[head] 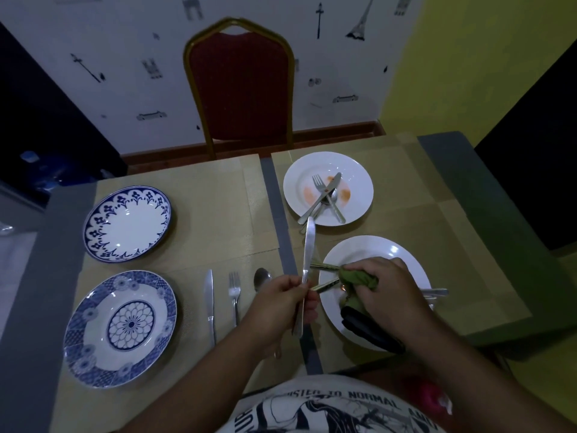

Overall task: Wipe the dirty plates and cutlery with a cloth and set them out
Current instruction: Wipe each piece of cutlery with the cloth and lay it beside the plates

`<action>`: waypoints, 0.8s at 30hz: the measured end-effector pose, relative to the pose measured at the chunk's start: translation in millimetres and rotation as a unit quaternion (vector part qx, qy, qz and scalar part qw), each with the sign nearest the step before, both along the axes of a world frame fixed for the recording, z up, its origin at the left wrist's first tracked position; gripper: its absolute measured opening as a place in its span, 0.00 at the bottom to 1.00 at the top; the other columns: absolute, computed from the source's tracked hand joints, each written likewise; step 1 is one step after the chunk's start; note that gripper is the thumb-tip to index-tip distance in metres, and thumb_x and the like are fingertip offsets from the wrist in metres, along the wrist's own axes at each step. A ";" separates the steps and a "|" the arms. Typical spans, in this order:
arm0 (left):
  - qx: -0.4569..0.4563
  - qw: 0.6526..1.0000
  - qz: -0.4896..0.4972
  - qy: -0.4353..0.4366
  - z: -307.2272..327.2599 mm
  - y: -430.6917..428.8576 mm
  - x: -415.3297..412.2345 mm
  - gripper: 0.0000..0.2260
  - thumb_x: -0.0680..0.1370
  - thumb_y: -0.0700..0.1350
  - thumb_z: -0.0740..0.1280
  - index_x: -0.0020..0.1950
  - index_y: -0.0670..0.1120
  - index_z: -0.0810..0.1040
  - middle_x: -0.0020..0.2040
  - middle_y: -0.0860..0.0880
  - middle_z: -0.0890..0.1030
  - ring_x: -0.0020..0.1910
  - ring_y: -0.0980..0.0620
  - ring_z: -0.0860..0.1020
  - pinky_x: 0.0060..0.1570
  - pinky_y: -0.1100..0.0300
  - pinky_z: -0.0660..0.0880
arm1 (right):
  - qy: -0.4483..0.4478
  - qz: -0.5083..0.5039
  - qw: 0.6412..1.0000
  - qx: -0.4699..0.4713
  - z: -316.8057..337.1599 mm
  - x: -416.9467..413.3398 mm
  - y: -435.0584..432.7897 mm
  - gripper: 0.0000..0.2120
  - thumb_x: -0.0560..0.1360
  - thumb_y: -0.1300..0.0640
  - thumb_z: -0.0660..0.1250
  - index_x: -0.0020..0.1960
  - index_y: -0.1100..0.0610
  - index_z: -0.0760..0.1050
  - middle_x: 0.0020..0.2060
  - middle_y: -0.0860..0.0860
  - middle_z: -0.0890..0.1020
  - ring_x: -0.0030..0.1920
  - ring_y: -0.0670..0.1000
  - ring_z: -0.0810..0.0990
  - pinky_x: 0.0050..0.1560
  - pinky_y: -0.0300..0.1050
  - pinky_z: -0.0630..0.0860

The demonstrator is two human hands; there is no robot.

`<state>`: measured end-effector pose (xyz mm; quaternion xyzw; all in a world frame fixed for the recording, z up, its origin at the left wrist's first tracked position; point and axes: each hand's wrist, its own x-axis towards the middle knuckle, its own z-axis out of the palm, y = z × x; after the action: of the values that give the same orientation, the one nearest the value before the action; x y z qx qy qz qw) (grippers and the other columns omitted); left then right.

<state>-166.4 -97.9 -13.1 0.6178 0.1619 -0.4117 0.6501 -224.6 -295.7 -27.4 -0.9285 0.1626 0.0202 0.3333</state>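
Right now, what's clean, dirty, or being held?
Left hand: holds table knife upright.
Right hand: grips green cloth.
Far white plate: orange smears, cutlery piled on.
Near white plate: holds more cutlery.
Far blue plate, near blue plate: clean, set out.
Laid knife, fork, spoon: side by side.

Both bare forearms reach forward from the lower edge of the view, converging a little. The left forearm (193,382) rises from the lower middle; the left hand (281,304) is curled, thumb and fingers pinching the handle of a table knife (308,254) whose blade points away from the body. The right forearm (462,364) comes in from the lower right; the right hand (388,285) is turned palm down, fingers bunched round a green cloth (359,278).
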 end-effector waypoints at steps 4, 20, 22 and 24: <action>0.035 0.999 0.011 -0.006 -2.7 10.2 1.9 0.07 0.80 0.42 0.68 0.53 0.41 0.84 0.33 0.52 0.81 0.34 0.54 0.78 0.37 0.61 0.76 | -0.012 0.023 0.999 0.018 1.2 6.0 10.3 0.18 0.72 0.62 0.68 0.56 0.43 0.81 0.50 0.38 0.81 0.56 0.48 0.70 0.57 0.44 0.69; -0.024 0.994 0.104 -0.030 3.7 65.0 26.2 0.06 0.78 0.35 0.67 0.53 0.42 0.76 0.55 0.34 0.83 0.50 0.40 0.84 0.53 0.41 0.80 | -0.017 0.074 0.996 0.042 5.3 35.8 48.7 0.21 0.71 0.65 0.69 0.56 0.44 0.81 0.51 0.43 0.81 0.55 0.50 0.71 0.53 0.45 0.68; -0.033 0.992 0.116 -0.040 -0.6 70.2 27.5 0.10 0.79 0.33 0.66 0.53 0.44 0.69 0.54 0.34 0.83 0.48 0.38 0.85 0.49 0.41 0.82 | -0.017 0.082 0.996 0.042 5.2 37.4 53.8 0.21 0.71 0.65 0.69 0.56 0.44 0.81 0.51 0.42 0.81 0.55 0.51 0.71 0.54 0.45 0.69; -0.035 0.991 0.125 -0.039 -0.8 75.0 28.2 0.11 0.80 0.33 0.65 0.56 0.44 0.66 0.52 0.36 0.85 0.45 0.42 0.85 0.42 0.48 0.82 | -0.013 0.093 0.995 0.046 4.7 38.8 58.4 0.21 0.71 0.65 0.69 0.56 0.44 0.81 0.51 0.42 0.81 0.55 0.51 0.72 0.55 0.46 0.70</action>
<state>-138.1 -22.9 -13.9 0.5849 0.1976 -0.3083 0.7237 -185.8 -237.3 -22.8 -0.9236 0.0699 0.0468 0.3740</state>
